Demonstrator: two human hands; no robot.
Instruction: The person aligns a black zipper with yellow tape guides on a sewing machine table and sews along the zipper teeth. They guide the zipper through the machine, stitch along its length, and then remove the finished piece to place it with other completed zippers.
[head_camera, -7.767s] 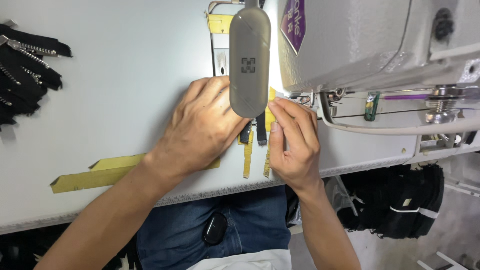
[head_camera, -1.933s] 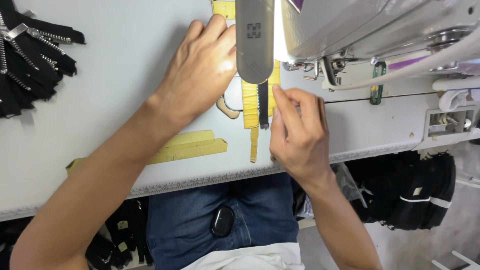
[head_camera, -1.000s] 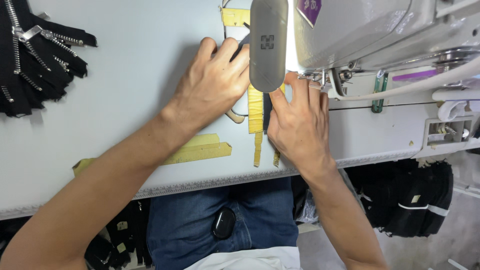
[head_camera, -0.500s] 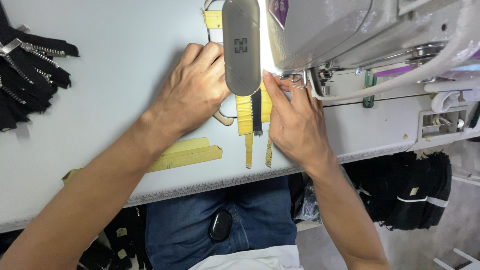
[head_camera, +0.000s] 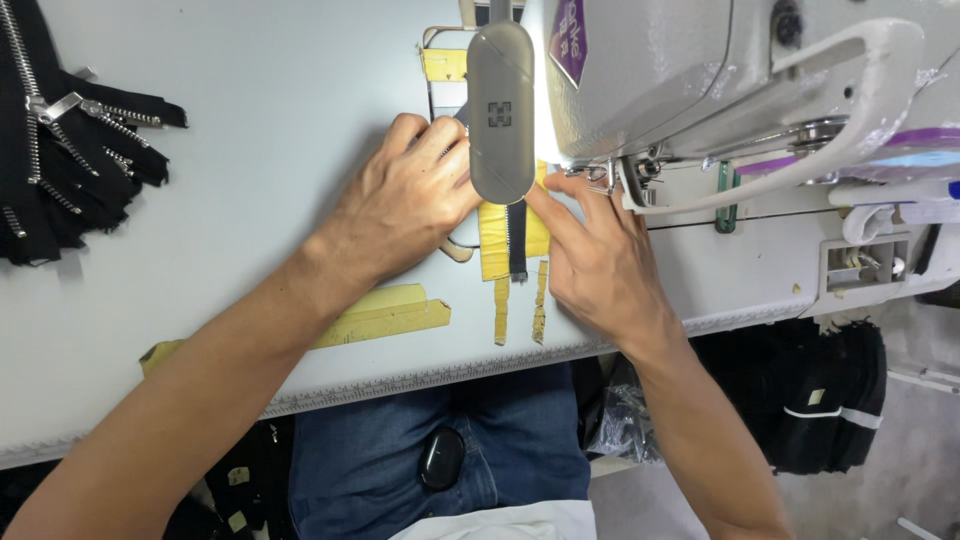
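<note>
Black zipper (head_camera: 517, 240) at frame centre, flat over yellow tape (head_camera: 492, 235), running up under the grey lamp (head_camera: 501, 110). Left hand (head_camera: 405, 215) spread flat, pressing, gripping nothing. Right hand (head_camera: 598, 262) open, fingertips pinning the strip's right side. Best kept straight and taut, fingers clear of the machine head (head_camera: 700, 80). Table edge (head_camera: 420, 380) close below; open room at upper left, short of the zipper pile (head_camera: 60, 150).

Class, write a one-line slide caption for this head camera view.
Left hand and right hand press a black zipper flat under a sewing machine.
</note>
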